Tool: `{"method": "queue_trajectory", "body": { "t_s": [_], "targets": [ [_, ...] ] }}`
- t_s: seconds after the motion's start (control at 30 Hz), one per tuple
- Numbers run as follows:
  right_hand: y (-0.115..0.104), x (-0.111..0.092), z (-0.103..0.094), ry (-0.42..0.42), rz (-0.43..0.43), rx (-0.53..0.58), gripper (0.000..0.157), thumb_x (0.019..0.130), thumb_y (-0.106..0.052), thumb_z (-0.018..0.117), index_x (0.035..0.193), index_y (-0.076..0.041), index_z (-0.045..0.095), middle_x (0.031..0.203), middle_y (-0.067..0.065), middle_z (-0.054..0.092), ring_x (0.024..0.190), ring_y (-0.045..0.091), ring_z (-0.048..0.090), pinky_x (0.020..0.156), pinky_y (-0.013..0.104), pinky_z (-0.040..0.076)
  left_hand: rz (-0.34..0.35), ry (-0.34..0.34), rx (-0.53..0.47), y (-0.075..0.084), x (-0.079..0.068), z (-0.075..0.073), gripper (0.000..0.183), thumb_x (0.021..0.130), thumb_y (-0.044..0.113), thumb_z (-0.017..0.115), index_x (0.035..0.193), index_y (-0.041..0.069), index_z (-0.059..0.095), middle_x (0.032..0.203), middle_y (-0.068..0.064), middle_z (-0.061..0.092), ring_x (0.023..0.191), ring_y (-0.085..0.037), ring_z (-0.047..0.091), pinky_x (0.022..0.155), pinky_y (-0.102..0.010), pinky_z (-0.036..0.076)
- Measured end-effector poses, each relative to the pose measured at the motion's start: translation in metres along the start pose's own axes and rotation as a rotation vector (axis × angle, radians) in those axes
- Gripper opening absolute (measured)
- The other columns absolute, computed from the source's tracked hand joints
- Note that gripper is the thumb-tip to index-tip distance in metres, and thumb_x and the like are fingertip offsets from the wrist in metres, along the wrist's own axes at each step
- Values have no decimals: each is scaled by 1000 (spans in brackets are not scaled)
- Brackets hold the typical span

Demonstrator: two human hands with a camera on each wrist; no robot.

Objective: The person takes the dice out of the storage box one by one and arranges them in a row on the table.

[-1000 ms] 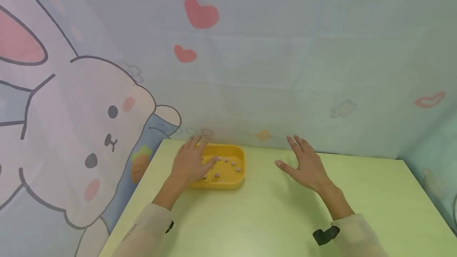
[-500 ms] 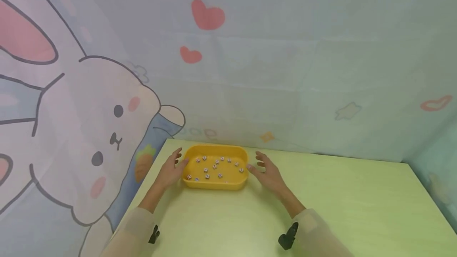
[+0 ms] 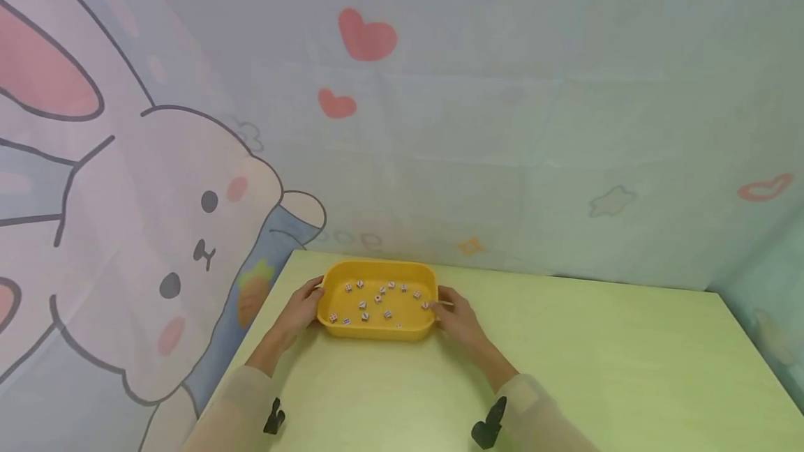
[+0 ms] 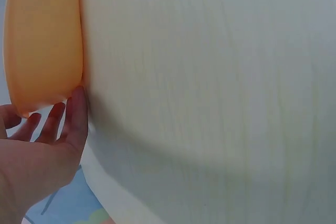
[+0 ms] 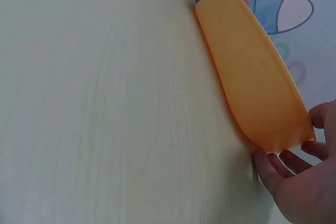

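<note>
A yellow plastic tray (image 3: 377, 333) with rounded corners stands near the table's back left in the head view. Several small white dice (image 3: 387, 314) lie scattered on its floor. My left hand (image 3: 294, 316) holds the tray's left end. In the left wrist view, the left hand's fingers (image 4: 77, 119) curl against the end wall, low near the table, with the thumb up by the rim. At the opposite end, my right hand (image 3: 463, 323) grips the tray. The right wrist view shows its thumb (image 5: 318, 115) at the rim and its fingertips at the lower edge of the wall.
The pale green table (image 3: 597, 361) extends to the right and front of the tray. Behind it hangs a cloth backdrop (image 3: 477, 124) printed with a rabbit and hearts, meeting the table's back edge. Each sleeve has a black wrist device (image 3: 488, 424).
Both hands came from above and beside the tray to its two ends. The right hand moved left, the left hand moved off the tray's top to its left end. Both now hold it.
</note>
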State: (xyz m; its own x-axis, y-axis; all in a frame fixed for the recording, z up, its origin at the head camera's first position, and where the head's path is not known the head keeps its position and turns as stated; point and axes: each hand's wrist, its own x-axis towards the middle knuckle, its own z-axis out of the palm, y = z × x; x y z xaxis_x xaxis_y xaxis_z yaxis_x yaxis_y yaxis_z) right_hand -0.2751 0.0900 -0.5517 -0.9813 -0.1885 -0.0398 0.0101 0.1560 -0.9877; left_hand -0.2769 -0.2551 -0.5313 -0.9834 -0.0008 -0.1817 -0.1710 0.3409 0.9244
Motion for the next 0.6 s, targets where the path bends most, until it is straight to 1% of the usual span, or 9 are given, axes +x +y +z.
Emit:
{"method": "queue_trajectory", "body": {
  "t_s": [0.2,0.33,0.4,0.5,0.6],
  "targets": [
    [1,2,1,-41,-7,70,51,110,-10,52,157,5,41,155,29,46,131,45,57,96,44,62,11,19,-17,-1,0,1,53,115,24,39,165,5,34,152,-28,52,116,-36,65,79,-34,62],
    [2,0,-1,-34,-2,104,51,109,-9,53,157,5,42,156,28,46,131,45,57,96,45,61,17,22,-20,1,-1,2,53,115,23,40,164,5,35,152,-28,51,115,-37,65,78,-34,62],
    [2,-2,-5,-27,3,114,51,108,-9,55,157,3,44,156,27,47,131,45,58,96,45,61,28,13,-21,3,-2,4,53,115,23,40,164,4,35,153,-28,50,116,-37,65,78,-35,63],
    [2,-10,-12,-22,1,98,52,107,-9,57,157,1,45,156,25,49,130,44,59,96,45,62,45,-4,-28,5,-4,9,52,115,22,40,164,5,35,155,-29,48,116,-38,65,78,-35,63],
    [3,-14,-22,-15,9,110,52,107,-9,58,157,-1,47,156,24,50,130,43,59,95,45,62,52,-19,-51,8,-5,16,51,115,21,42,163,6,37,154,-27,51,116,-37,65,77,-34,63]
  ]
}}
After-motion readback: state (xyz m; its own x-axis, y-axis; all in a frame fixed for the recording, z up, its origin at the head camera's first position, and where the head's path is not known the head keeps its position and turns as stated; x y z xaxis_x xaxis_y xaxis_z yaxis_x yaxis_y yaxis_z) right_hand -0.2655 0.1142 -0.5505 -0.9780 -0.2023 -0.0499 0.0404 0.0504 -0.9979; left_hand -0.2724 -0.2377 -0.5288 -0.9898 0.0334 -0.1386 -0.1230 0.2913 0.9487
